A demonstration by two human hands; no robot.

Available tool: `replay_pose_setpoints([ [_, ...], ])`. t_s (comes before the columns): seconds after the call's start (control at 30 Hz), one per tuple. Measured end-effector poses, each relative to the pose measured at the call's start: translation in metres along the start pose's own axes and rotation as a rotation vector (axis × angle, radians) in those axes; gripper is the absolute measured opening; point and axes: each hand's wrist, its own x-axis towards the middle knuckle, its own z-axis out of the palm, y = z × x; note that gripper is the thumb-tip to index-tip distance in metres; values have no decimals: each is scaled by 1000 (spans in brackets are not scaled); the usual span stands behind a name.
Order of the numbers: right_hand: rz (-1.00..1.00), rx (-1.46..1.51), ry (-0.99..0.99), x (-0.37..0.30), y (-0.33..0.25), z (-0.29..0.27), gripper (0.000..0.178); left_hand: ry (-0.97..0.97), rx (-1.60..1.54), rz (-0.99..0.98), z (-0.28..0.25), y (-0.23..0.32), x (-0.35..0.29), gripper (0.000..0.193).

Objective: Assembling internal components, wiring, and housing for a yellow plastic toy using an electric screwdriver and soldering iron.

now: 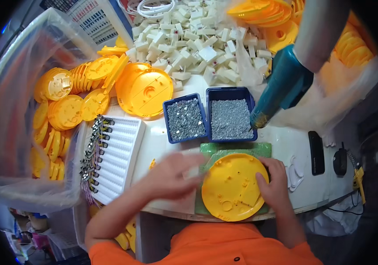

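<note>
A round yellow plastic cover (233, 187) lies flat on a green mat (265, 150) near the table's front edge, its inner side with small posts facing up. Round its right rim my right hand (275, 180) is closed, the thumb on top. My left hand (173, 176) is smeared by motion just left of the cover. Whether it holds anything cannot be made out. Beyond the mat stand two blue bins, the left bin (169, 128) and the right bin (231, 92), both filled with small silvery metal pieces. A teal handheld-type tool (281, 84) hangs with its tip by the right bin.
At left, a white ribbed tray (120, 152) carries wired parts along one side. A plastic-lined box (3, 132) holds several yellow covers. A heap of white blocks (197, 42) fills the back. On the right lie a black flat object (316, 152) and a black key fob (340, 161).
</note>
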Motion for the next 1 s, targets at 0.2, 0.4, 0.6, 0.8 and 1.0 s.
replay_pose_setpoints([
  [0.2,-289,-236,224,-5,7,21,45,537,401,-231,-24,-119,130,27],
  [0.4,-330,-353,194,-4,1,24,47,266,772,-508,-1,-188,157,29],
  [0.6,-271,-373,133,-13,-18,2,45,353,397,-514,-31,-164,141,26],
  [0.8,-402,-394,198,-16,-36,-17,35,748,-411,-378,-67,-161,98,17],
  [1.0,-483,-256,58,-2,-56,-12,31,442,-312,-158,-25,15,23,12],
])
